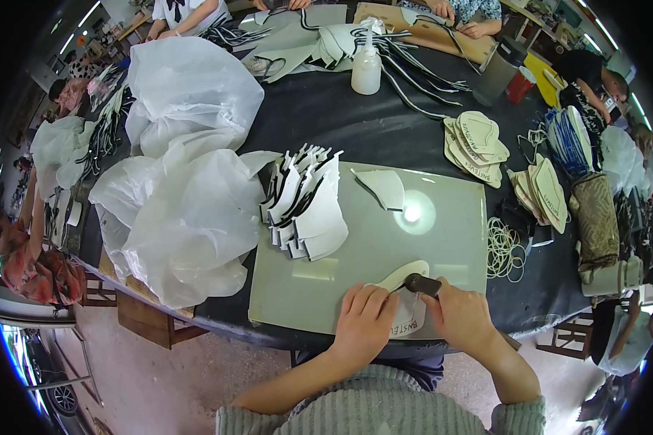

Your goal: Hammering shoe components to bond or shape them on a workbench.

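My right hand (464, 310) is wrapped round a hammer (422, 285). The dark round head sticks out to the left of my fingers, and the end of its handle shows by my wrist. Its head is over a curved cream piece (395, 277). My left hand (366, 313) presses on that piece, fingers together and bent, fingertips beside its edge. A pale flat template with handwriting (411, 319) lies between my hands. Behind them, a single white piece with a dark edge (382, 187) lies on the board (370, 243), beside a stack of similar white pieces (308, 206).
Large plastic bags (189, 217) bulge at the left. To the right lie a tangle of cream cord (504, 249) and marked templates (475, 145). A squeeze bottle (366, 69), grey bottle (500, 70) and red can (520, 85) stand farther back. Other people work across the table.
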The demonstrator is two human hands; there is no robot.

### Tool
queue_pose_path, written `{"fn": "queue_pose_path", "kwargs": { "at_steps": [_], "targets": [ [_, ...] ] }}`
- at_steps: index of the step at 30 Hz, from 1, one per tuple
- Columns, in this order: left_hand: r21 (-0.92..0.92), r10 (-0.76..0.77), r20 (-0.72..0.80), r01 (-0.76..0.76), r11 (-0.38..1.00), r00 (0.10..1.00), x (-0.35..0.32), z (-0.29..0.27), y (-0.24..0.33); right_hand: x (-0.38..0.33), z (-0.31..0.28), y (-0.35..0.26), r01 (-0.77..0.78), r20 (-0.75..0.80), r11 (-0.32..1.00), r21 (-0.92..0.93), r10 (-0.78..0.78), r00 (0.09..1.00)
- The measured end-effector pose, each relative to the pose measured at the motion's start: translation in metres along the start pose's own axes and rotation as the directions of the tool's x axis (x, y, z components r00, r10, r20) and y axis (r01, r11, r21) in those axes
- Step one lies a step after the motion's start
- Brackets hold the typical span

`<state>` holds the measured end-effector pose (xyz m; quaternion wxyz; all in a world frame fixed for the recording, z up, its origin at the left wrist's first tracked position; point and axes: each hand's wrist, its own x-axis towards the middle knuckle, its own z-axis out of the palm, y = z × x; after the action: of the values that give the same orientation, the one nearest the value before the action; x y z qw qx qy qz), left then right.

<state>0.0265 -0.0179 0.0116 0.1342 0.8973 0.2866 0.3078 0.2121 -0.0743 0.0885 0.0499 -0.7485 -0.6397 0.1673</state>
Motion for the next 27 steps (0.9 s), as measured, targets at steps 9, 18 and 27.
{"fn": "queue_pose_path", "kwargs": {
  "at_steps": [9, 18, 27],
  "targets": [
    [-0.095, -0.069, -0.025, 0.066, 0.993, 0.997, -0.001, -0.003, 0.001, -0.005, 0.009, 0.001, -0.04, -0.019, 0.999, 0.036, 0.041, 0.999],
    [0.046, 0.034, -0.007, -0.033, 0.998, 0.999, 0.0, -0.001, 0.0, -0.003, 0.016, 0.003, 0.015, -0.079, 0.992, 0.127, -0.005, 0.997],
    [0.054, 0.047, -0.044, -0.044, 0.998, 0.998, 0.002, 0.009, -0.004, -0.004, -0.004, -0.011, 0.042, -0.207, 0.968, 0.246, 0.011, 0.978]
  ]
}}
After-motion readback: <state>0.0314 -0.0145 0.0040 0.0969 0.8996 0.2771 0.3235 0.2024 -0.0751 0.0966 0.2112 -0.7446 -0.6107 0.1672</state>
